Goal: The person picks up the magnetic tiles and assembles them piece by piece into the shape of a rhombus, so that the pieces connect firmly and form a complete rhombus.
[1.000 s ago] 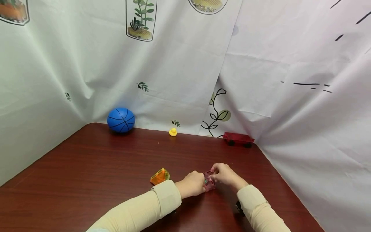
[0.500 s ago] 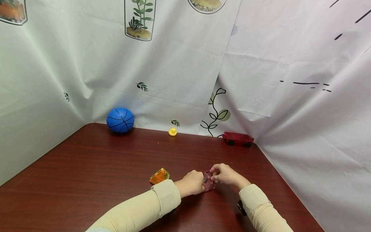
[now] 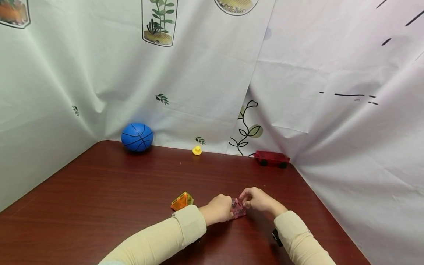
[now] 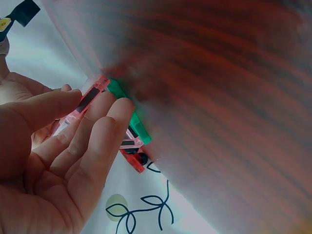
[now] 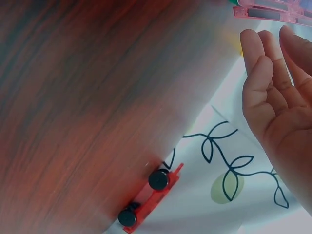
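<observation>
Pink pcs now peaked — see-thru

One tabletop. Far: one ball at left, one duck, one car at right. Near: one orange cluster, one pink cluster, one green piece, one left hand, one right hand.

The person wears 2 long, cream sleeves. The left sleeve and the right sleeve have soft wrinkles, and each ends in a wide, folded band, the left cuff and the right cuff. A pale blue patch shows low on the left. A small black thing peeks out by the right cuff. The left hand and right hand are bare.
</observation>
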The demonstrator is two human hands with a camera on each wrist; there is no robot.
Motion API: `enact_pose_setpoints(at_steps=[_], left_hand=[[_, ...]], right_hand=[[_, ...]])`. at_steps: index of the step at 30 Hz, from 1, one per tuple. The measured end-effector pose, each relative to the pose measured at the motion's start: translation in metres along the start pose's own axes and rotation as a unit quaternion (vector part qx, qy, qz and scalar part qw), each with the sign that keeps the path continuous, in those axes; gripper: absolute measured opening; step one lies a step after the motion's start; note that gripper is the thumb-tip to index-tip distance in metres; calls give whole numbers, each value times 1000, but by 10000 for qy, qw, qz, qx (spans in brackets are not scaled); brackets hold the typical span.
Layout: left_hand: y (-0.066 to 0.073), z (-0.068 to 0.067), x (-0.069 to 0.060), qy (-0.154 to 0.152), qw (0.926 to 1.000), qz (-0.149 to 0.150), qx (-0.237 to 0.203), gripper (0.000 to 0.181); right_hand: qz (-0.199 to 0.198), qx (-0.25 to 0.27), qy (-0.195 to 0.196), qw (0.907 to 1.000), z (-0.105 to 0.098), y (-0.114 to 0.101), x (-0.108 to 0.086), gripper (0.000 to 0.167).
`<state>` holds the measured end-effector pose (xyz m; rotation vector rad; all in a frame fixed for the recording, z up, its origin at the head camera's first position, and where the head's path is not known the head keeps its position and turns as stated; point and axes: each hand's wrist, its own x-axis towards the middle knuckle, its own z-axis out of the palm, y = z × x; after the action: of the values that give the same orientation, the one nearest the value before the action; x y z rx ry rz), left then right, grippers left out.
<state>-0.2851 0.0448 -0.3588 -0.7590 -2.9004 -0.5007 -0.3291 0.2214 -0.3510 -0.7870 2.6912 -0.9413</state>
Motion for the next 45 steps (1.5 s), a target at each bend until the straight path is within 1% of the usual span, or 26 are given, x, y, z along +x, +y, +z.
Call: enact_pose_setpoints(at_steps=[5,11,16,20,26,31,37,40,45], left_hand=[[0,1,-1,-46,10000,-39,-38,29],[-1,3,-2,-70,9999,-40,-88,32],[-3,0,-4,-96,9995,-90,-281,33],[-7,-6,-5,-122,9985,-132,-513,32],[-18,-15,-8,-18,9965,-247,-798,27],[-24,-21,-10,2,9943,-432,-971,20],[-32,-29,-12,12,9894,-684,-1282,14],[-37,-35,-14,98,9885,-720,-1322,12],[-46,-48,-20,355,9879,-663,-1355,13]], right_hand=[[-22,0,23,10000,0,1,-1,15],[-97,7,-2,10000,2,2,-3,16],[-104,25,-8,9999,1,2,-3,17],[-111,-16,5,9999,1,3,-3,18],[-83,-98,25,9999,0,4,-4,17],[-38,-177,20,9998,-2,3,-4,17],[4,-240,-38,9997,-5,0,-7,19],[36,-221,-77,9997,-6,-1,-7,21],[39,-224,-141,9996,-6,-1,-8,22]])
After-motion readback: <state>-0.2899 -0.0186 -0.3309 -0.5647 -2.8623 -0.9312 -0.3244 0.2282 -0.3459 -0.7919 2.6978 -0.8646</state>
